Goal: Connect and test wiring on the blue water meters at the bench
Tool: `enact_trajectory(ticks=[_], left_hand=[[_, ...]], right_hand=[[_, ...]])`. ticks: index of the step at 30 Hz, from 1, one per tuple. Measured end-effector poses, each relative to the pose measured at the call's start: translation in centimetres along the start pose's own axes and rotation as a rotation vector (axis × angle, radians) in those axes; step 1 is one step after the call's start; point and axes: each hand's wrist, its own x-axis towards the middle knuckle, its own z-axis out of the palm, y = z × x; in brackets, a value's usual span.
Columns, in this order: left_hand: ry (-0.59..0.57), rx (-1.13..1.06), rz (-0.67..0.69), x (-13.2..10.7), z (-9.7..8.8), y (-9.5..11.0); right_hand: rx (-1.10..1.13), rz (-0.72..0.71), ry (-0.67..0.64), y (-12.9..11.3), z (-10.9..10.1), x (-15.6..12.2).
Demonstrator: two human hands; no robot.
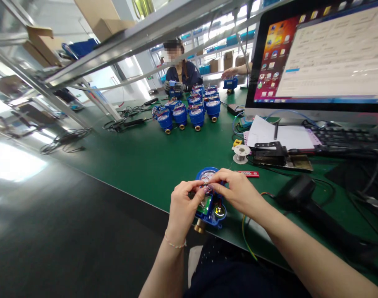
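A blue water meter (214, 217) lies at the table's front edge, its housing open. A green circuit board (205, 205), a round yellowish part (219, 211) and a brass pipe fitting (199, 226) show on it. Over the middle of the meter, my left hand (185, 203) pinches thin wires (206, 184) between thumb and forefinger. My right hand (235, 188) meets it from the right, its fingertips closed on the same wires. The very ends of the wires are hidden by my fingers.
Several blue meters (196, 117) stand farther back, near a co-worker (184, 74) in gloves. Another person's hand (228, 73) is by a meter (230, 84). To the right are a solder spool (240, 153), a barcode scanner (300, 194), a keyboard (353, 138) and a monitor (325, 62).
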Motion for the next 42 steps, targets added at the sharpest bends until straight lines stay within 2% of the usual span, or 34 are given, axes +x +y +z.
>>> enact_trajectory(ticks=[5,11,14,18,26,31,35,42], left_hand=[[0.019,0.051,0.032,0.3,-0.3,-0.1],[0.050,-0.111,0.014,0.2,0.1,0.4],[0.047,-0.139,-0.023,0.2,0.3,0.4],[0.030,-0.077,-0.005,0.1,0.2,0.4],[0.135,-0.049,0.006,-0.1,0.3,0.1],[0.204,-0.012,0.046,-0.2,0.6,0.1],[0.227,0.048,0.105,-0.2,0.8,-0.1],[0.231,0.072,0.133,-0.3,0.9,-0.6]], right_hand=[[0.087,0.048,0.031,0.3,0.0,-0.3],[0.296,0.008,-0.037,0.8,0.5,-0.5],[0.271,0.037,-0.033,1.0,0.3,-0.5],[0.266,0.075,-0.025,1.6,0.1,-0.7],[0.034,0.032,-0.008,1.7,0.2,-1.0],[-0.013,0.011,-0.008,1.7,0.2,-0.9],[0.046,-0.004,-0.016,1.7,0.1,-1.0],[0.276,0.053,-0.109,1.6,0.4,-1.0]])
